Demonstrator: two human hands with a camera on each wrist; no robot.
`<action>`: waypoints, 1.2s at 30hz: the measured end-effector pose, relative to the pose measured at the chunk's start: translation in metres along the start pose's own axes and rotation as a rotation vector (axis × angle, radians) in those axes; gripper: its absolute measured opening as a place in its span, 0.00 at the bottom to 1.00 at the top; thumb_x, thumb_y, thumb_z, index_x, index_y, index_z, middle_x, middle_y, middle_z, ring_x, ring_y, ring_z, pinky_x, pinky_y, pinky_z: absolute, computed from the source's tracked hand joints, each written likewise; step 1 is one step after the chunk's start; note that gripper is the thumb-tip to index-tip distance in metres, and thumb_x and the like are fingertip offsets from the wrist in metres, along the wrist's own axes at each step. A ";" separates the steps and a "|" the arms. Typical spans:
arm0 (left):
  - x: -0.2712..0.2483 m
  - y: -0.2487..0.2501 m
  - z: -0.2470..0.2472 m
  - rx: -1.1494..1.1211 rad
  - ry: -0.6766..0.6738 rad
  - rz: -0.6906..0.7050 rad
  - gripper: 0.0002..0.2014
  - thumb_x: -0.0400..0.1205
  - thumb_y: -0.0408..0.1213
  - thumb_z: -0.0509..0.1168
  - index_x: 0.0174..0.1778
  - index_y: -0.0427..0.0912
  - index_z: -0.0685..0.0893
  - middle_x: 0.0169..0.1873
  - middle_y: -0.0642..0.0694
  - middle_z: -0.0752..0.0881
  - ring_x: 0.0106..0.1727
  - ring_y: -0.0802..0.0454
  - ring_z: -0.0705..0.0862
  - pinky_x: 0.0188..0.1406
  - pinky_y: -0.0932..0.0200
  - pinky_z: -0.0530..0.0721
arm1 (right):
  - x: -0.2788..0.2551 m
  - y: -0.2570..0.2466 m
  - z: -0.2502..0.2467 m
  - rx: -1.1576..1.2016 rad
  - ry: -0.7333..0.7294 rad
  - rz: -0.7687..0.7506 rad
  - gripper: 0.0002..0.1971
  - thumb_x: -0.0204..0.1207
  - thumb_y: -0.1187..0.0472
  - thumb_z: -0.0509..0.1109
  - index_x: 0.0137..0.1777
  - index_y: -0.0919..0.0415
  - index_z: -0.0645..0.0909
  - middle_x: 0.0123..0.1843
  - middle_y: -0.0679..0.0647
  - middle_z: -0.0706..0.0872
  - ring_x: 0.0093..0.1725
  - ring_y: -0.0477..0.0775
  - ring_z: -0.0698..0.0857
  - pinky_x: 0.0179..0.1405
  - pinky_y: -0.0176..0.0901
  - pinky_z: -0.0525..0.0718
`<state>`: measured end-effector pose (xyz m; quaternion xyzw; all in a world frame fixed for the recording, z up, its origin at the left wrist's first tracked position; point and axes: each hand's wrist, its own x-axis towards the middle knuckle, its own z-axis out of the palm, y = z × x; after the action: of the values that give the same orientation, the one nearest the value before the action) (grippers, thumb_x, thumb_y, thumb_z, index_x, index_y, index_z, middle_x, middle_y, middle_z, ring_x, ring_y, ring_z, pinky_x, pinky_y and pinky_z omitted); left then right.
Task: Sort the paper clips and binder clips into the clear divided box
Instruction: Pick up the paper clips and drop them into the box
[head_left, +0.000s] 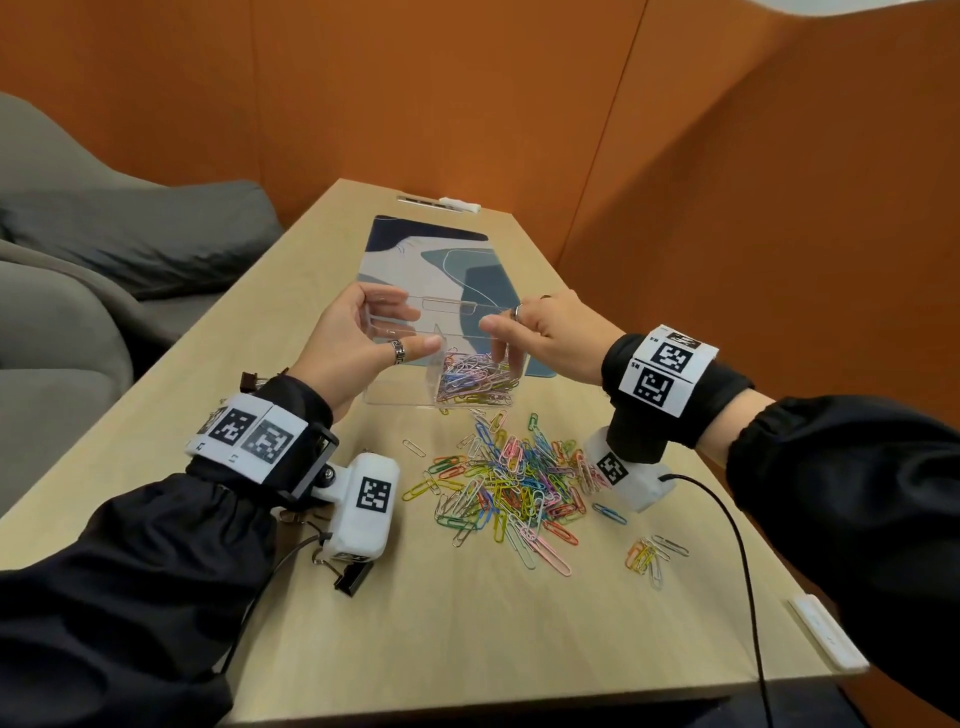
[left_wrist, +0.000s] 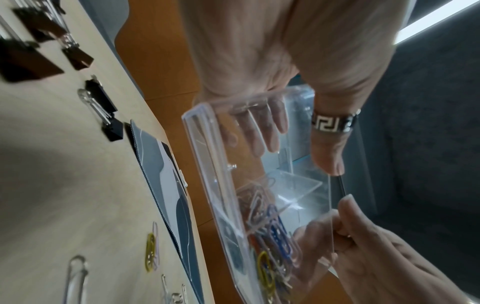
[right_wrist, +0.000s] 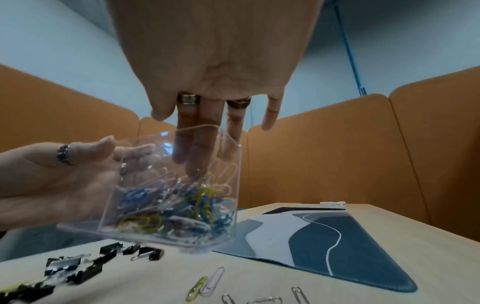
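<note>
Both hands hold the clear divided box up, tilted just over the table. My left hand pinches its left end, ringed thumb on the near wall and fingers behind the far wall. At the right end my right hand pinches the wall between thumb and fingers. Mixed coloured paper clips fill the right compartment; I see none in the left compartment. A loose pile of paper clips lies on the table before the box. Binder clips lie at the left, one black.
A blue-grey patterned mat lies behind the box. A small bunch of paper clips sits at the right front. A black cable trails from my right wrist. Orange partition walls close in the table; a grey sofa stands left.
</note>
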<state>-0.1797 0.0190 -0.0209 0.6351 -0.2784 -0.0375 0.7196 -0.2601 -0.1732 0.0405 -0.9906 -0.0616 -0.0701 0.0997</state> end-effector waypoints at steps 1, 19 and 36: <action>0.000 -0.001 0.000 0.005 -0.001 0.003 0.25 0.65 0.32 0.77 0.55 0.46 0.75 0.48 0.50 0.84 0.50 0.55 0.84 0.54 0.59 0.83 | -0.001 0.002 0.002 -0.002 -0.001 -0.006 0.26 0.84 0.46 0.52 0.40 0.59 0.88 0.33 0.50 0.89 0.28 0.32 0.79 0.33 0.25 0.64; 0.000 -0.003 0.001 -0.028 -0.002 -0.024 0.25 0.60 0.39 0.77 0.51 0.49 0.76 0.48 0.50 0.84 0.50 0.55 0.83 0.52 0.60 0.82 | -0.090 0.054 0.004 0.156 -0.708 0.583 0.17 0.70 0.51 0.76 0.54 0.55 0.77 0.47 0.50 0.81 0.39 0.47 0.83 0.41 0.46 0.87; 0.001 -0.007 0.002 -0.037 0.007 0.010 0.21 0.66 0.29 0.76 0.49 0.50 0.76 0.46 0.51 0.83 0.46 0.60 0.83 0.42 0.70 0.83 | -0.115 0.046 0.017 0.349 -0.465 0.564 0.09 0.74 0.59 0.73 0.45 0.62 0.76 0.35 0.58 0.86 0.27 0.53 0.86 0.32 0.41 0.88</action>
<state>-0.1771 0.0157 -0.0266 0.6203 -0.2783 -0.0365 0.7324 -0.3647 -0.2272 -0.0025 -0.9263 0.1806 0.1974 0.2653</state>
